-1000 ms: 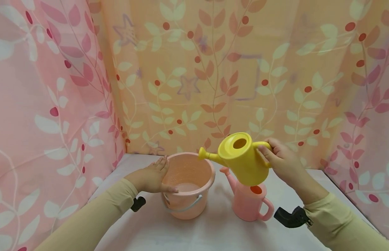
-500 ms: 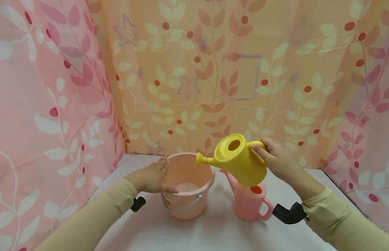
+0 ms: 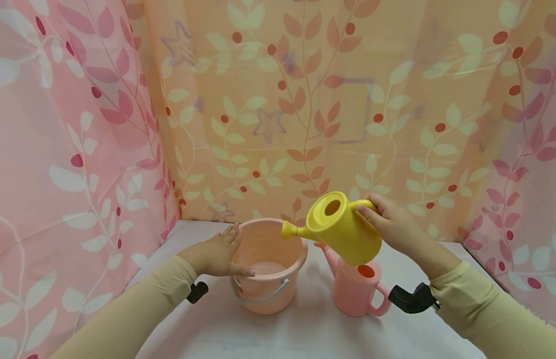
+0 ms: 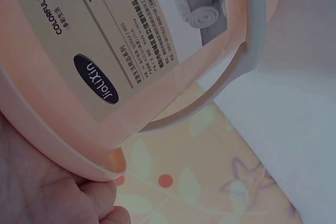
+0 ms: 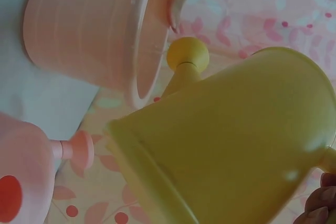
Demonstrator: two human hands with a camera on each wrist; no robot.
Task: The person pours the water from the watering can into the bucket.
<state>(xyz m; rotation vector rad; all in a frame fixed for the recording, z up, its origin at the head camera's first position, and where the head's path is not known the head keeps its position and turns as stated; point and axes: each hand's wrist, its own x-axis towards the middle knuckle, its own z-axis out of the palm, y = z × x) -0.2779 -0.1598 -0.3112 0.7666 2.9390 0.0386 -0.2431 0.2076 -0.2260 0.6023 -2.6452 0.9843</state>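
Hands: two. The right hand (image 3: 394, 222) has its fingers and thumb curled firmly about the handle of one yellow watering can (image 3: 349, 242), which is raised clear of the table and tilted left, its spout end over the right side of the bucket's mouth. The left hand (image 3: 217, 252) lies with fingers extended and spread on the left rim of one bucket (image 3: 269, 285), thumb across the near edge.

Watering cans: two, one yellow and one pink. The pink watering can (image 3: 353, 296) stands upright just right of the bucket, apart from it, spout towards it. Bucket: one, peach, upright, with one pale bail handle (image 3: 284, 284) hanging at the near side. The left wrist view shows one printed label (image 4: 100, 51) on its wall, reading "JiaLiXin" in part.

Obstructions: the yellow watering can hides part of the pink one's top; its spout crosses the bucket's far right rim; the left hand covers the left rim.

Surroundings: one white table (image 3: 206, 329); two beige sleeves (image 3: 138, 304); two black fittings (image 3: 412, 298), one at each wrist; leaf-patterned cloth (image 3: 260, 164) behind and at both sides, orange at the back and pink at the sides.
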